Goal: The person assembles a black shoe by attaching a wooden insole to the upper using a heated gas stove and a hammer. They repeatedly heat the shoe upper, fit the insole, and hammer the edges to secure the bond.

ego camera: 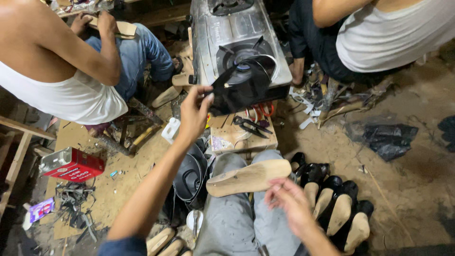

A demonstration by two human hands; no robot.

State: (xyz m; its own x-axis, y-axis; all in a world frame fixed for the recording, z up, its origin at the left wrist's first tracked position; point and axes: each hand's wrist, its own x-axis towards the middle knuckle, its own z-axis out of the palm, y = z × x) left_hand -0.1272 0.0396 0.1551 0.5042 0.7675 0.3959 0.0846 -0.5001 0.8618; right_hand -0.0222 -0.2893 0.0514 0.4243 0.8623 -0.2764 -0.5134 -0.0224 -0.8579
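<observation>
Left hand: the left hand [194, 111] is stretched far out in front and pinches the edge of a black, curved leather shoe top [241, 85].
Shoe top: it hangs in the air just over the burner of a small grey metal gas stove [222, 33], ahead of the person's knees.
Right hand: the right hand [289, 201] is low and close to the body, fingers loosely spread, holding nothing.
Wooden foot shape: a pale wooden foot-shaped block [249, 176] lies across the person's lap, its long side running left to right, just beside the right hand.
Which hand is nearer: the right hand is much nearer the block; the shoe top is well apart from it, up and ahead.
Bench: a low wooden bench [265, 137] carries black scissors [251, 125].
Floor: a red metal can [71, 163] lies at the left; black shoes on pale blocks [332, 199] stand in a row at the right.
</observation>
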